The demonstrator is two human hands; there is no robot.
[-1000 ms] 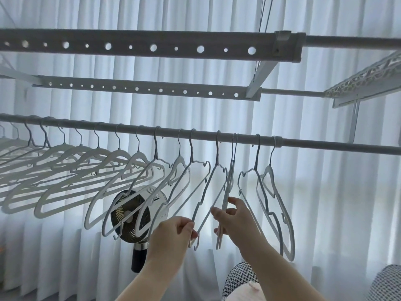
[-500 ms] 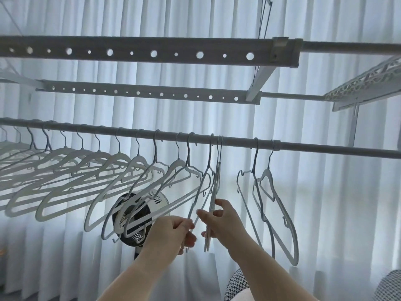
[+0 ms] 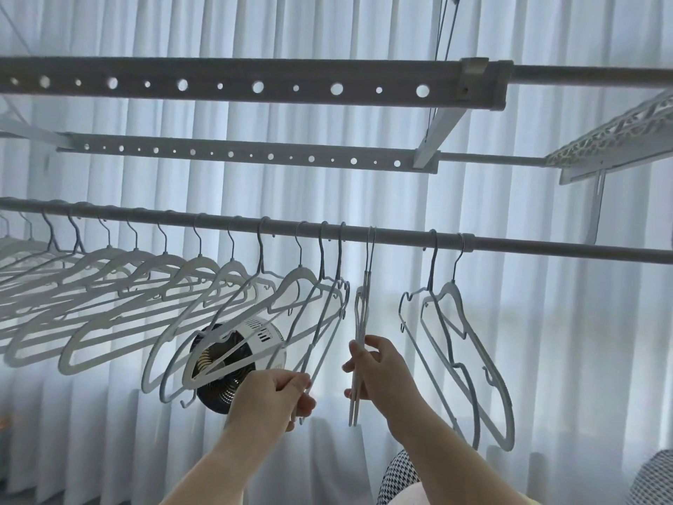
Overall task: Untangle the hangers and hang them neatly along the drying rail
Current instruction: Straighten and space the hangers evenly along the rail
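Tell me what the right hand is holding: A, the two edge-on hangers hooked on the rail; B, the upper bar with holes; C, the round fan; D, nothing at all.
A: the right hand pinches the edge-on hangers, whose hooks sit on the rail, while the left hand grips the slanted hangers.

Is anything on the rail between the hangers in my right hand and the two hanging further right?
Nothing visible: the grey metal rail is bare between the edge-on white hangers in the right hand and the two slanted hangers.
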